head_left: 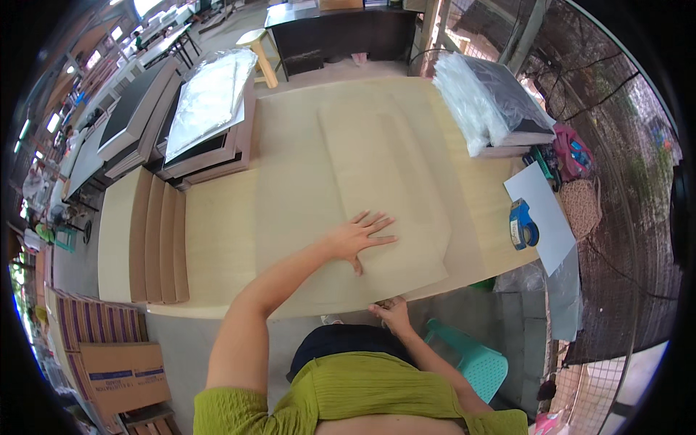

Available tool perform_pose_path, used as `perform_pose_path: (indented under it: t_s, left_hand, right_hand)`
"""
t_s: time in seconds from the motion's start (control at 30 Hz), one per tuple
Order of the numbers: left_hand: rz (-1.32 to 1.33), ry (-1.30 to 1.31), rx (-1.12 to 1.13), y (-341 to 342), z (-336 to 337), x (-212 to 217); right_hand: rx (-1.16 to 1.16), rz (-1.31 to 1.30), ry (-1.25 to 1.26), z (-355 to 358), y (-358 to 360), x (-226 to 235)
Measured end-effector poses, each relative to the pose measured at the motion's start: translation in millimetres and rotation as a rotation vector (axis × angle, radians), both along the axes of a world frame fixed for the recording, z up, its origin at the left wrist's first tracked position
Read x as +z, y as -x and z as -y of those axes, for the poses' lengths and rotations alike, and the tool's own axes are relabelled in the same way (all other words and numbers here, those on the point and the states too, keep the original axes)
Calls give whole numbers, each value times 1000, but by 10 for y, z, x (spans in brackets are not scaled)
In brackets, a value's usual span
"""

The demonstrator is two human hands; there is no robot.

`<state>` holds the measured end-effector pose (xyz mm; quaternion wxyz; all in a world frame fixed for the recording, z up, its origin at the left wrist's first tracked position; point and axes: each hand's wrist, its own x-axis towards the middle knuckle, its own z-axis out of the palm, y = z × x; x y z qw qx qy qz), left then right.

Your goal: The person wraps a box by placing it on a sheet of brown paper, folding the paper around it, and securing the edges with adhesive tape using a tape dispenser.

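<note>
A large sheet of thin brown paper (290, 217) lies over the middle of the pale wooden table (217, 217), with a smaller, folded-looking layer (377, 159) on top of it. My left hand (362, 238) rests flat on this upper layer, fingers spread and palm down. At the table's front edge, my right hand (392, 313) pinches the near edge of the brown paper, its fingertips partly hidden there.
Wrapped dark boards (500, 101) are stacked at the far right, near a blue tape dispenser (522, 226) and a white sheet (544, 217). More plastic-topped boards (210, 101) stand at the far left, beside several brown cartons (156, 239). A teal stool (478, 370) sits below the table's right side.
</note>
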<state>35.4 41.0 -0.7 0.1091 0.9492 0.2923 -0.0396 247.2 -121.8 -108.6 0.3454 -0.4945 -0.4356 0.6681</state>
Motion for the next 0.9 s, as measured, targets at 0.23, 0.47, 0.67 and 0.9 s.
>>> perform_pose_path:
  t_s: [0.23,0.47,0.67,0.9]
  left_hand:
    - [219,-41,2,142,5,-315]
    - [237,-123,48,102,64,-513]
    - [327,-160,67,141,76,-610]
    - [300,-115,99,182,124,-422]
  right_hand:
    - [-319,785,-531,-387,-185,-220]
    - [-532,639,-360,-486,-54,-97]
    - [-514,635,-97,-468,100,112]
    - [-553,1279,-333,-616,81,-392]
